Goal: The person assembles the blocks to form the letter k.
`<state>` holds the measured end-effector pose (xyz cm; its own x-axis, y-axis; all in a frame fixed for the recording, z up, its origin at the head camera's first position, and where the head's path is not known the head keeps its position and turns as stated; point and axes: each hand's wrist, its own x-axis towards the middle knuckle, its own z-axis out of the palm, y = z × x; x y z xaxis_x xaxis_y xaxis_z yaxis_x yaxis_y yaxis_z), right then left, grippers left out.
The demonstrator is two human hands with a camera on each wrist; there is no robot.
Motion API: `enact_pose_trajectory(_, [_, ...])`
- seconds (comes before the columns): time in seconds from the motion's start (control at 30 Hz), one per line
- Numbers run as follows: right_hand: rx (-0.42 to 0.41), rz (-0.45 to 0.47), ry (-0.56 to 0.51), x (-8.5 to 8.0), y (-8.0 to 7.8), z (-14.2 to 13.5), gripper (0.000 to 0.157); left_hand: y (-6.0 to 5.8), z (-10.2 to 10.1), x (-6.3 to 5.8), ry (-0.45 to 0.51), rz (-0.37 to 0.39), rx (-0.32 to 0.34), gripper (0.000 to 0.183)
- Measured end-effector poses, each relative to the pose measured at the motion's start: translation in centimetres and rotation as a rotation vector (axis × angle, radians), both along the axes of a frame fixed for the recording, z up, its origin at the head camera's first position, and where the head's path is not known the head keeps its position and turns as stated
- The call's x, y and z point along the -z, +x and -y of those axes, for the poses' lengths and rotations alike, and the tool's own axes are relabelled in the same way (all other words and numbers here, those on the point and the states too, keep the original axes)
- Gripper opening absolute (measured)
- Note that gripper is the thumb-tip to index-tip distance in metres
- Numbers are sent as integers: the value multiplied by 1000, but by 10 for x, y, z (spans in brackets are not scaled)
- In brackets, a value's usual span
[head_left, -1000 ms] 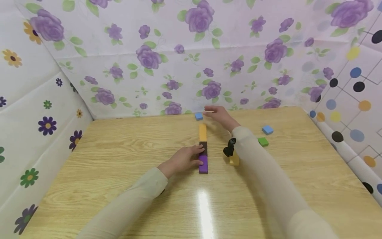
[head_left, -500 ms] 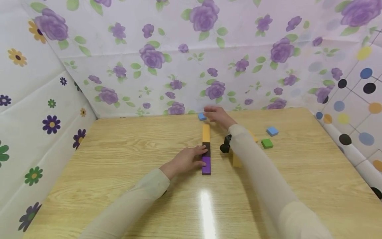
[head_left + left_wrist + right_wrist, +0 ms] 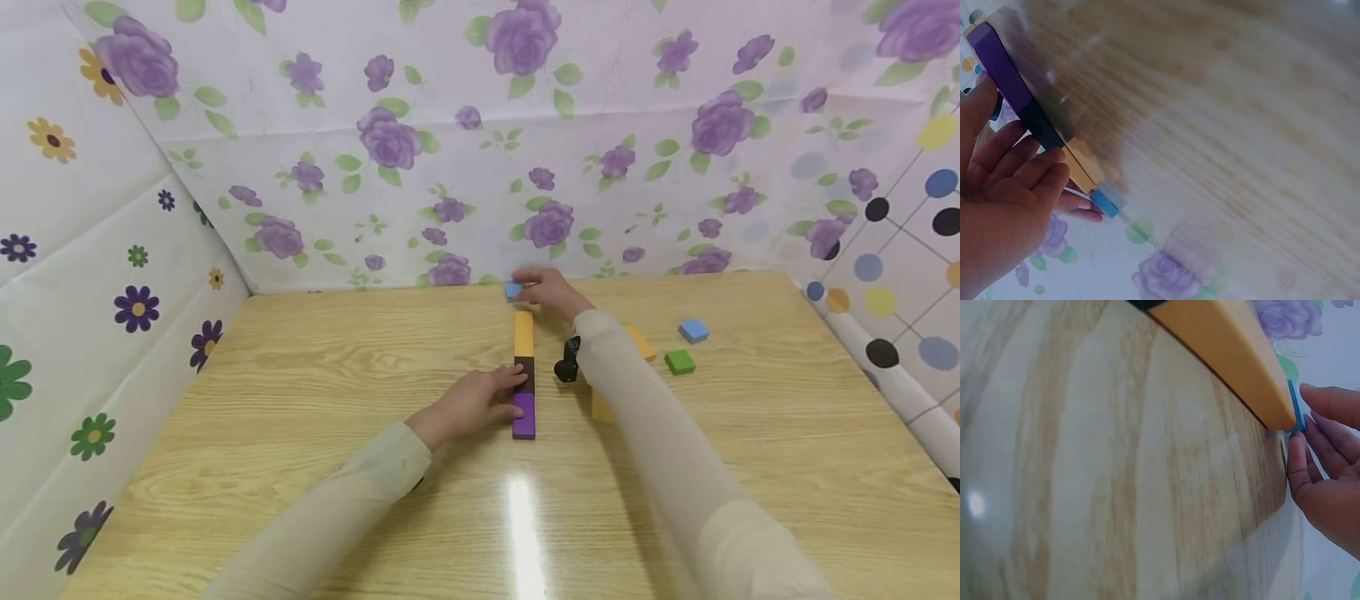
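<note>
An orange block (image 3: pixel 523 333), a black block (image 3: pixel 528 382) and a purple block (image 3: pixel 524 427) lie end to end in a straight row on the table. My left hand (image 3: pixel 465 402) touches the row from its left side, thumb at the purple block and fingers by the black one. Past the orange end sits a small blue block (image 3: pixel 512 292). Around it reaches my right hand (image 3: pixel 553 293), fingers relaxed. In the right wrist view the fingertips and thumb are right at the edge of this blue block (image 3: pixel 1298 409).
Partly hidden under my right forearm are more orange blocks (image 3: pixel 640 342). Farther right lie a green block (image 3: pixel 680 362) and another blue block (image 3: pixel 693 331). Flowered cloth (image 3: pixel 420 200) rises along the table's back edge. A black wrist camera (image 3: pixel 569 360) hangs at my right sleeve.
My right hand has come closer to the blue block at the far end, its fingers now overlapping it. The left hand stays on the row. The whole view has shifted slightly.
</note>
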<state>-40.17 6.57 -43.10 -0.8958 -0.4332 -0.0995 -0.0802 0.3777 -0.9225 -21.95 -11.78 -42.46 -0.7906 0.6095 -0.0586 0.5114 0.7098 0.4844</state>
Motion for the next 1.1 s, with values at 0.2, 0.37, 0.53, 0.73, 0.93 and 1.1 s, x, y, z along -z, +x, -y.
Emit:
enact_pose_trajectory(0.2, [6,-53,36,7,-4,-4,48,1,-2,0,9,-2,-1,58])
enact_pose_trajectory(0.37, [34,-67,50,8,-2,-7,46,1,-3,0,9,1,5,57])
enact_pose_trajectory(0.53, [54,-56,53,6,-1,-8,46,0,-5,-1,13,1,6,58])
enact_pose_trajectory(0.73, [54,-67,85,7,-4,-12,45,-1,-3,-1,20,-4,-6,58])
enact_pose_trajectory(0.93, [37,-60,131,6,0,-15,42,1,-2,-1,19,-9,-7,57])
enact_pose_trajectory(1.1, [36,-44,160,3,5,-19,41,1,-2,-1,18,1,-8,57])
